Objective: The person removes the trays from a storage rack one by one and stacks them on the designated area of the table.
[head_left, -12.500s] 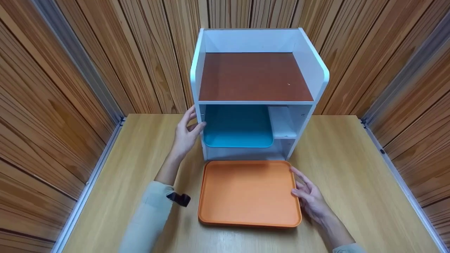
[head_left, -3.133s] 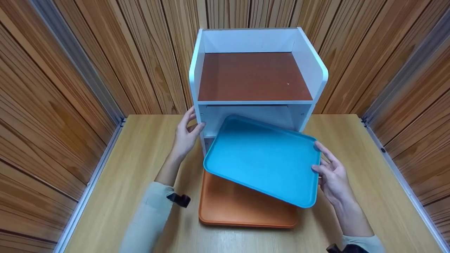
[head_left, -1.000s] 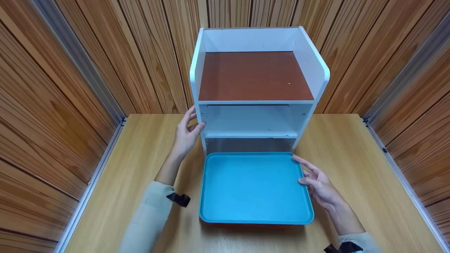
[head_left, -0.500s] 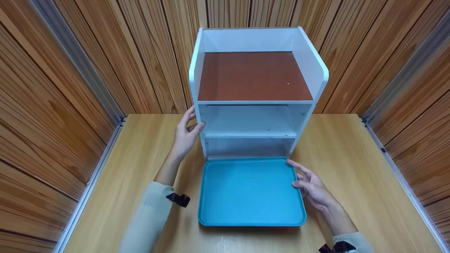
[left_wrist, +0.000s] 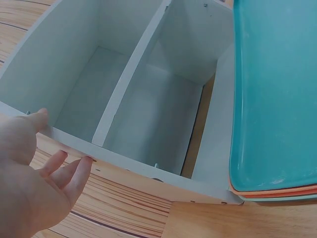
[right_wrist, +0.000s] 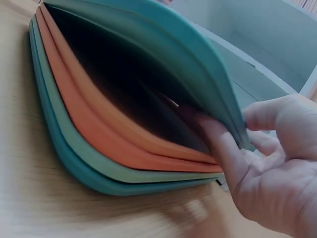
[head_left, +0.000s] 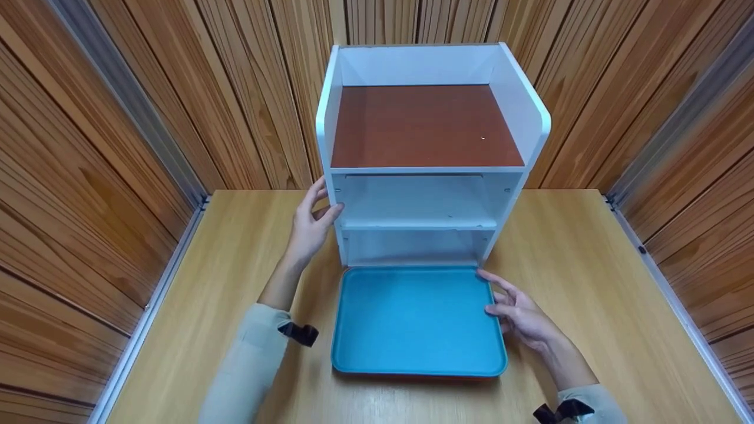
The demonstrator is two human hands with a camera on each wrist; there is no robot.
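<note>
A white shelf unit (head_left: 424, 171) with a brown top board stands on the table. My left hand (head_left: 309, 228) grips its left side panel, thumb at the front edge and fingers along the outer face. In front of the unit, my right hand (head_left: 526, 321) pinches the right edge of a blue tray (head_left: 418, 321). In the right wrist view that edge is raised over a stack, with a dark gap beneath and a finger reaching under. Orange trays (right_wrist: 94, 136), a pale green tray (right_wrist: 101, 163) and a teal tray (right_wrist: 91, 182) lie below it.
Wood-panelled walls (head_left: 88, 176) enclose the wooden table (head_left: 595, 282) at the back and both sides. The middle shelf (head_left: 418, 203) and lower compartment (head_left: 412, 246) face forward, right behind the stack.
The blue tray has come off the middle shelf, swung out tilted by my right hand, and now lies over the orange tray. Lately it slid slightly left. My left hand stayed put.
</note>
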